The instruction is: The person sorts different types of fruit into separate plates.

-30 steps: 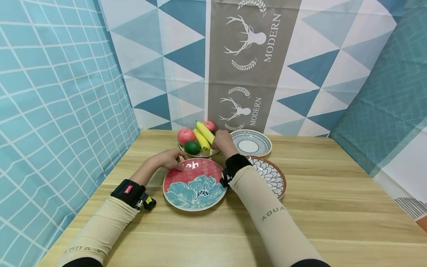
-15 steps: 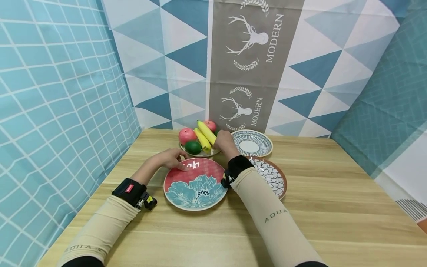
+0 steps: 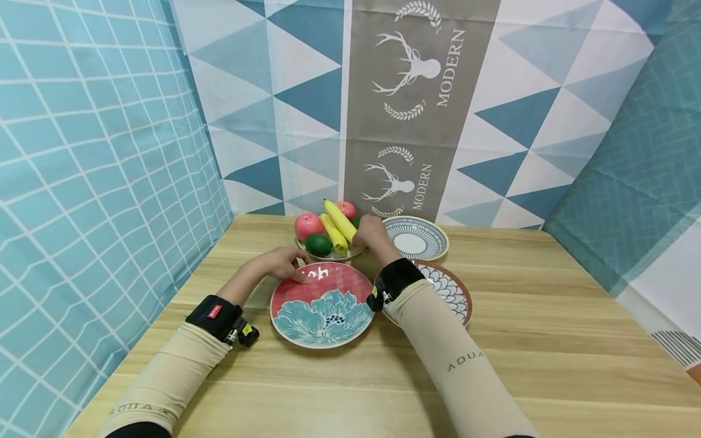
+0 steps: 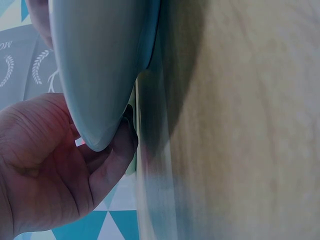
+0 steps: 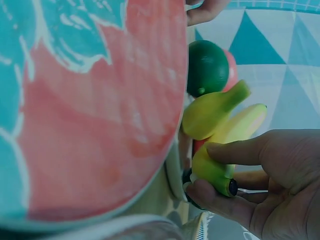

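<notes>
In the head view, a red plate with a teal flower (image 3: 323, 310) is tilted toward me. My left hand (image 3: 282, 263) grips its far left rim, thumb on the face and fingers behind; the left wrist view shows its pale underside (image 4: 95, 75) between thumb and fingers. Behind it, my right hand (image 3: 369, 234) pinches one end of a banana (image 5: 215, 170) between thumb and fingers, at the black tip. That banana lies over the fruit plate (image 3: 342, 255), against a second banana (image 3: 334, 236). A green avocado-like fruit (image 3: 319, 245) and round pink fruits (image 3: 308, 225) share this plate.
A white plate with blue lines (image 3: 414, 238) stands at the back, right of the fruit. A brown-rimmed plate with a petal pattern (image 3: 451, 295) is partly hidden under my right forearm. Patterned cloth walls (image 3: 306, 140) border the wooden table (image 3: 547, 340) at the back and sides.
My right wrist has shifted slightly to the right, with the hand still on the banana. My left hand keeps its hold on the red plate. The head view has tilted up a little.
</notes>
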`<state>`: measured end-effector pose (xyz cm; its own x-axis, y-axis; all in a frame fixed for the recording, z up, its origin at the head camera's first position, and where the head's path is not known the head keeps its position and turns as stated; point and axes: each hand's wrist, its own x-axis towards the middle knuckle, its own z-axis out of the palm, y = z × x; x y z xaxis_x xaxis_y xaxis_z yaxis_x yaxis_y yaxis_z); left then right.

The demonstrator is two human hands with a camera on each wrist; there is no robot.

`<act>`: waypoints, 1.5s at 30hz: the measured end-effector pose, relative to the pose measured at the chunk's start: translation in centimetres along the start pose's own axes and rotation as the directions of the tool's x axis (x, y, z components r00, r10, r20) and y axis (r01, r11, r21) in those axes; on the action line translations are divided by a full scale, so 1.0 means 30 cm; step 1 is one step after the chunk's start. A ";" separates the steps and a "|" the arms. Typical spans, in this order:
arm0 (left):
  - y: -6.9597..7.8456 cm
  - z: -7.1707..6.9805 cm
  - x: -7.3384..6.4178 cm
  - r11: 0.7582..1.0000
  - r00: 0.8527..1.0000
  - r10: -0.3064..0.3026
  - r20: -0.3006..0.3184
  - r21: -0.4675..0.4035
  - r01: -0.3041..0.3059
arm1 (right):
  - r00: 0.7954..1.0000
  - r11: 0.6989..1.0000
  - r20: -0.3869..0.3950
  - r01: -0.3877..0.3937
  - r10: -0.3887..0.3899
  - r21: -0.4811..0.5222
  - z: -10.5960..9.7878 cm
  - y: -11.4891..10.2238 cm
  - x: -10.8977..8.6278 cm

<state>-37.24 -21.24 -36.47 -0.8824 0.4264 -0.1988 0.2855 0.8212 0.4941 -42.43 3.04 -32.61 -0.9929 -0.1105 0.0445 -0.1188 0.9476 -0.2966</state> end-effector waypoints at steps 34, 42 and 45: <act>0.006 0.000 -0.003 1.000 1.000 0.019 0.013 -0.005 -0.019 | 0.959 0.961 -0.087 0.275 -0.271 0.034 -0.188 -0.034 -0.223; 0.008 -0.008 0.002 1.000 1.000 0.014 0.006 0.011 -0.014 | 0.902 0.910 -0.123 0.413 -0.415 -0.044 -0.215 -0.042 -0.324; 0.007 -0.003 0.004 1.000 1.000 0.009 0.015 0.008 -0.009 | 0.889 0.897 -0.117 0.440 -0.442 -0.044 -0.209 -0.038 -0.364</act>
<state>-37.32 -21.07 -36.30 -0.8741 0.4391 -0.2075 0.2959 0.8203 0.4894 -31.39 5.05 -26.76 -0.8295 -0.4819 0.2825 -0.5429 0.8145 -0.2047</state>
